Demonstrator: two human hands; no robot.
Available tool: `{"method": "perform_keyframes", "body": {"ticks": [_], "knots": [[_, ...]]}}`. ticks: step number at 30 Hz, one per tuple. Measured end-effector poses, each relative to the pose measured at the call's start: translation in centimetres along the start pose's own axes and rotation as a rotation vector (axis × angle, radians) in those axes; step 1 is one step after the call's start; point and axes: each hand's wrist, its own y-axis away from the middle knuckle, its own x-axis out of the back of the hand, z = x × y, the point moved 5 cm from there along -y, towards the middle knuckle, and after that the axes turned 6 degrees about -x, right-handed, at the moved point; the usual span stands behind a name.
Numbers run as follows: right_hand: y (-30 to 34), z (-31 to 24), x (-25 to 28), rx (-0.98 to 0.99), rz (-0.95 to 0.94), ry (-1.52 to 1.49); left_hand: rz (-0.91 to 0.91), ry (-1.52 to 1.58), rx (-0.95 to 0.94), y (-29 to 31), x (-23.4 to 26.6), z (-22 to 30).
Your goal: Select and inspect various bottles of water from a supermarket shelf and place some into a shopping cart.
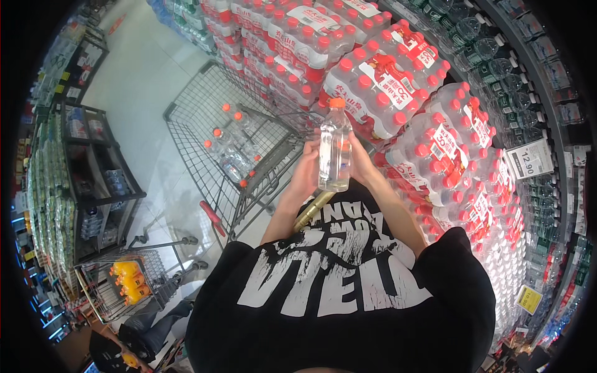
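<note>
- Nearest: wearer's black short-sleeved T-shirt with big white lettering (336, 286), bare forearms coming up past it, elbows bent, hands brought together in front of the chest.
- Left hand (305, 166): on bottle's left side, fingers curled at its edge, wrist angled inward.
- Right hand (362, 163): on bottle's right side, fingers raised along the wall, forearm slanting in from lower right.
- Grip: both hands grasped the one bottle between them, a side each; exact thumb placement, couldn't tell.
- Clear plastic bottle with an orange screw cap (334, 146): held up near picture centre, roughly upright, cap at top; see-through body, shiny, bright highlights down the wall, orange and blue patches visible in or through it.
- Just beyond, to the right: shrink-wrapped packs of clear bottles with red caps (387, 87), stacked, red-and-white wrap.
- Left of the hands: grey wire shopping cart with a red handle (268, 174); several clear orange-capped bottles (235, 148) lay inside, tilted.
- Farther, lower left: second wire cart (155, 276) carrying bright orange bottles (130, 281); another person in dark clothes (109, 353) near it.
- Far right: dark shelving with bottles (497, 65).
</note>
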Motion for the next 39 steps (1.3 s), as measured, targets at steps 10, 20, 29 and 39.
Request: {"method": "perform_keyframes", "body": {"ticks": [10, 20, 29, 39], "knots": [[0.8, -0.2, 0.7, 0.049, -0.046, -0.16, 0.007, 0.03, 0.062, 0.8, 0.3, -1.3], [0.8, 0.6, 1.7, 0.014, 0.096, -0.332, -0.04, 0.086, 0.019, 1.2, 0.4, -3.5], [0.6, 1.3, 1.8, -0.039, 0.09, -0.336, 0.044, 0.095, 0.053, 2.0, 1.0, -3.9], [1.0, 2.0, 2.1, -0.115, 0.059, -0.432, 0.058, 0.0, -0.041, 2.6, 0.9, -4.2]]}}
